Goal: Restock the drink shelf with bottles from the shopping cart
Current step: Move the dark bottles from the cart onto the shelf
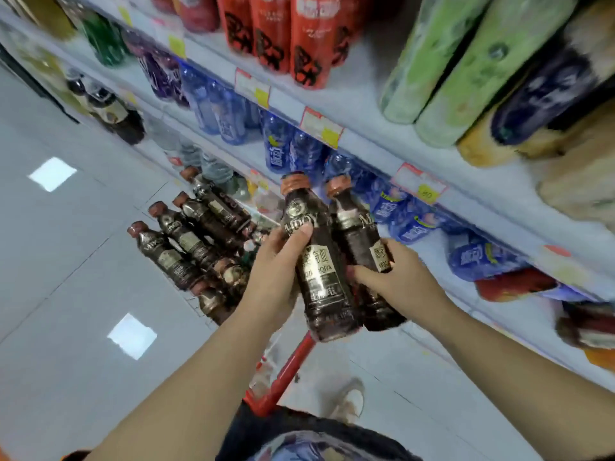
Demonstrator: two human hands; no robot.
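Both hands are closed round bottles: the left hand (pixel 276 274) wraps the body of one dark copper-capped bottle (pixel 321 277), thumb across its upper label, and the right hand (pixel 399 281) grips a second dark bottle (pixel 357 237) just beside it. The two bottles touch along their sides, caps tilted toward the upper middle of the frame. They sit at frame centre, held above the shopping cart (pixel 289 364) and in front of the drink shelf (pixel 366 141), not yet on any level. Judging from that, the task is partway: at least five more bottles in the cart (pixel 186 242) of the same kind lie left of centre, side by side, so several more trips seem to remain. How many are shelved so far cannot be told. Right behind the held pair, a row of blue bottles (pixel 409 224) fills the middle level closely, with price tags (pixel 321 128) clipped along the white lip above them. Red bottles (pixel 299 38) at top centre and green bottles (pixel 466 68) at upper right crowd the higher level. No clear gap shows near the hands; a few dark bottles (pixel 109 108) stand on the shelf at upper left, too blurred to say whether they match. The shelf lips run diagonally from upper left to lower right and jut outward, so a bottle going in would likely need to clear that edge. Open room lies over the pale tiled floor (pixel 66 261) in the left half of the frame, while the cart's red handle (pixel 276 390) sits at lower centre, between the forearms.
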